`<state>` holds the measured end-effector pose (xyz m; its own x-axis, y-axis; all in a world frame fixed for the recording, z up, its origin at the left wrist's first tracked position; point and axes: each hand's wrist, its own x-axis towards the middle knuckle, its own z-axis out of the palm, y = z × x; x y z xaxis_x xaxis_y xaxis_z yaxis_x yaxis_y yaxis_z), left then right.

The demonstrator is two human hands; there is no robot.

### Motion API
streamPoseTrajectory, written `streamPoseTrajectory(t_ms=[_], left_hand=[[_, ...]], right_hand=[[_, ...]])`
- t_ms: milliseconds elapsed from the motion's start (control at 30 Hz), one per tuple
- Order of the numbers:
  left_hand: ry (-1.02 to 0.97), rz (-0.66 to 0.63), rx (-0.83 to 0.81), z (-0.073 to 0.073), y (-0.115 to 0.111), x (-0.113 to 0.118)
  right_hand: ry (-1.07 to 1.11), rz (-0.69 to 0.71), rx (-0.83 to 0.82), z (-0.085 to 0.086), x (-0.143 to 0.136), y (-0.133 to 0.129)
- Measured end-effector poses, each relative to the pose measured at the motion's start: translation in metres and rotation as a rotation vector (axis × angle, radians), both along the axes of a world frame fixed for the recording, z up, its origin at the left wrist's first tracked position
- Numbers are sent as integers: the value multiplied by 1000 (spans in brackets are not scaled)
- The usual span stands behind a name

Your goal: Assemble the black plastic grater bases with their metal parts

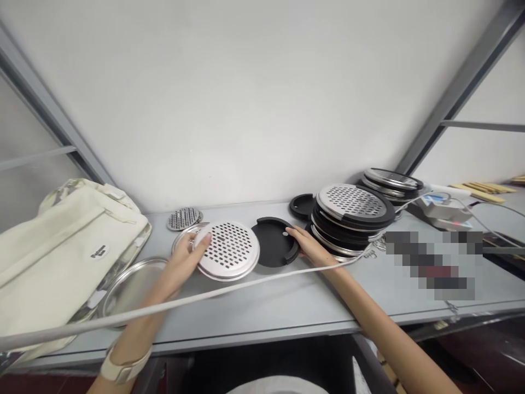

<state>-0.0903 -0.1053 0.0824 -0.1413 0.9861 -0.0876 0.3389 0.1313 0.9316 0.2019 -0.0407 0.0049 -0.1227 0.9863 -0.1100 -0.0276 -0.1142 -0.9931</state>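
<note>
My left hand [191, 254] grips the left edge of a round silver perforated grater plate [229, 250], thumb on its top face. Close to the plate's right side is a round black tray [268, 246] with a raised, partly cut-away rim. My right hand [307, 243] pinches that tray at its right edge, near a small pale dot. Right of this hand rises a stack of black trays and silver plates [348, 219], with a perforated plate on top. Behind the tray lies another black tray [302, 205], partly hidden by the stack.
A cream canvas bag [69, 251] lies at the left beside a silver round lid [137, 287]. A small grater disc [184, 218] is near the wall. A second stack [391, 183] stands at the back right. A white cable [229, 291] crosses in front of the grey table [287, 312].
</note>
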Motion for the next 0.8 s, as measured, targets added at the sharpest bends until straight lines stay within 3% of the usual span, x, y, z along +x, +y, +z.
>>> streamPoseTrajectory(t_ms=[133,233,467,800], left_hand=[[-214,-104,-122,-36,9,25],[-376,-185,-118,-53,10,41],[-187,-326,-167,-54,0,46],[-226,-258,-125,-68,4,46]], right_hand=[[-19,77,-11,2,-4,-7],[-15,68,-9,1,-4,-11],[65,53,-31,-2,-7,-12],[124,71,-58,1,-12,-17]])
